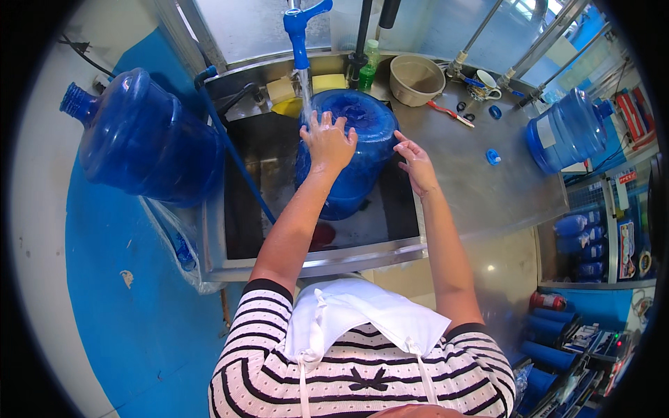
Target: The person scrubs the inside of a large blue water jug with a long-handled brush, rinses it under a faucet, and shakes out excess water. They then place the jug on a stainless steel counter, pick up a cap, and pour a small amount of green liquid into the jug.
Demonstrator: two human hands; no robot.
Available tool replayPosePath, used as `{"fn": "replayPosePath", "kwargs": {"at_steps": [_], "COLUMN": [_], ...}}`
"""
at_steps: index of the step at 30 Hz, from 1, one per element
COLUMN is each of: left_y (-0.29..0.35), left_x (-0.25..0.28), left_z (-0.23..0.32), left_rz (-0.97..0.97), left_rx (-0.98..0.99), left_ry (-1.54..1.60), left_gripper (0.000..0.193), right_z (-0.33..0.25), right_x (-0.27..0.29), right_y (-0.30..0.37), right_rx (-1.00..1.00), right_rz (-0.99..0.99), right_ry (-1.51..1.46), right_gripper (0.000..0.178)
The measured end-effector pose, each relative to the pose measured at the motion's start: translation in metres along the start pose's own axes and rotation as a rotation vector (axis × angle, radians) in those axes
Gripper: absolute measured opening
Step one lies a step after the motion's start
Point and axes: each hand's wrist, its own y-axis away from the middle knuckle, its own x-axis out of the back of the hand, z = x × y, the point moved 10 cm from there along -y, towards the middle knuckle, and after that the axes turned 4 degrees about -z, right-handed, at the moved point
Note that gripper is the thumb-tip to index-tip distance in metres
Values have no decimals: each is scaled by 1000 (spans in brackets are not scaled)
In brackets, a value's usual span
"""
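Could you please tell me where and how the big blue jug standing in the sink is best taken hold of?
Probably with both hands on the blue jug's rounded sides, coming from above: it stands in the sink, wide, smooth and wet under the running tap. The left hand already rests on it.

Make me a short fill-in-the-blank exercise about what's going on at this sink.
1. Water from the blue tap falls onto the big blue ____ standing in the sink.
2. The left hand lies flat on the ____ of it.
3. The right hand is at its ____ side.
4. A beige ____ sits on the counter behind.

Missing words: bottle; top; right; bowl
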Motion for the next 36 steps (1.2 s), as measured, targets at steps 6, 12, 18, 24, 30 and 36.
{"fn": "replayPosePath", "kwargs": {"at_steps": [6,12,18,24,30,36], "left_y": [6,34,91,71,24,-1], "left_x": [1,6,18,55,3,-27], "left_z": [25,62,105,75,-7,-49], "left_rz": [7,-103,-300,-189,-412,-430], "left_rx": [-82,-204,-372,-384,-140,-50], "left_ry": [-52,-109,-187,169,209,419], "left_gripper": [36,44,34,29,59,60], "right_z": [16,31,54,60,54,44], "right_x": [19,54,80,89,80,63], "right_y": [8,3,0,-1,7,15], "right_rx": [-17,-30,-67,22,40,27], "right_rz": [25,91,160,131,112,191], "right_ry": [-208,-331,-649,-677,-665,-556], "right_gripper": [7,14,28,32,32,36]}}
